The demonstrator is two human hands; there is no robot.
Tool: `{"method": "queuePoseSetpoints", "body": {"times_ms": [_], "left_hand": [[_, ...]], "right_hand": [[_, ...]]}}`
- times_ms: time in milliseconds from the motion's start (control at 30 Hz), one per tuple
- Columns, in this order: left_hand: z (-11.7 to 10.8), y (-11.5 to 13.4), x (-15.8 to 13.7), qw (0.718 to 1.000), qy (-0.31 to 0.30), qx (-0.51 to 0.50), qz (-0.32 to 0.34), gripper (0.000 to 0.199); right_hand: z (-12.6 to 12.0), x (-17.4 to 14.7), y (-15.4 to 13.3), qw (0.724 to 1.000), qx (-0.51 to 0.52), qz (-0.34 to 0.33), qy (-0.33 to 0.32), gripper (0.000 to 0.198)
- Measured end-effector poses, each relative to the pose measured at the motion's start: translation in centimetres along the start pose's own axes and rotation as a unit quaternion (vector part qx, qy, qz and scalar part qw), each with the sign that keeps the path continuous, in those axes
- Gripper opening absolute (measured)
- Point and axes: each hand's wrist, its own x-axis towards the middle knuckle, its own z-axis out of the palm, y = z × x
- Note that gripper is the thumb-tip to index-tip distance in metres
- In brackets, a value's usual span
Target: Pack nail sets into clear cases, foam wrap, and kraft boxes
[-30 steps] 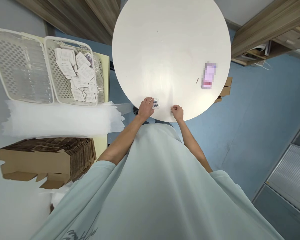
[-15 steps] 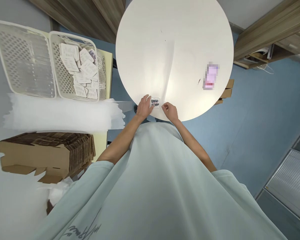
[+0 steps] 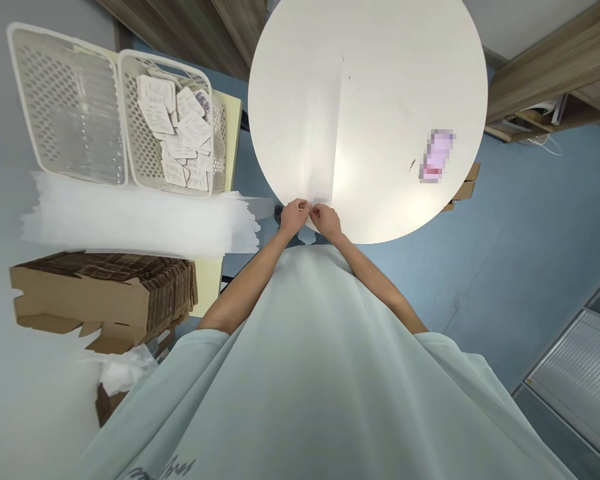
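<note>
On the round white table lies a long, thin translucent sheet, running from my hands toward the far side. My left hand is at its near end by the table's front edge, fingers pinched together. Close against it, my right hand also pinches at the near end, its fingers curled. The fingertips of both hands almost meet. The small clear pack with dark round pieces does not show now; the hands or the sheet hide it.
A phone-like pink object, blurred out, lies on the table's right. At left stand a basket of white cards, a basket of clear plastic pieces, a stack of white sheets and folded cardboard boxes.
My right hand has come leftward to meet my left hand, and both now pinch at the sheet's near end. The clear pack has gone from sight. The whole view has shifted slightly.
</note>
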Motion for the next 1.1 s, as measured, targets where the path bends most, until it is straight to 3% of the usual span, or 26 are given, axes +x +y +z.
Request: {"method": "queuePoseSetpoints", "body": {"times_ms": [267, 567, 867, 1100], "left_hand": [[0.6, 0.4, 0.8, 0.998, 0.019, 0.032, -0.044, 0.022], [0.3, 0.5, 0.8, 0.997, 0.000, 0.040, -0.060, 0.025], [0.6, 0.6, 1.3, 0.996, -0.004, 0.066, -0.062, 0.020], [1.0, 0.9, 1.4, 0.994, 0.009, 0.090, -0.067, 0.018]], "right_hand": [[0.2, -0.3, 0.5, 1.000, -0.016, 0.008, -0.010, 0.020], [-2.8, -1.4, 3.0, 0.990, 0.012, 0.092, 0.102, 0.019], [-2.8, -0.2, 3.2, 0.989, 0.029, 0.126, 0.076, 0.029], [-2.6, 0.5, 3.1, 0.986, 0.053, 0.140, 0.079, 0.026]]}}
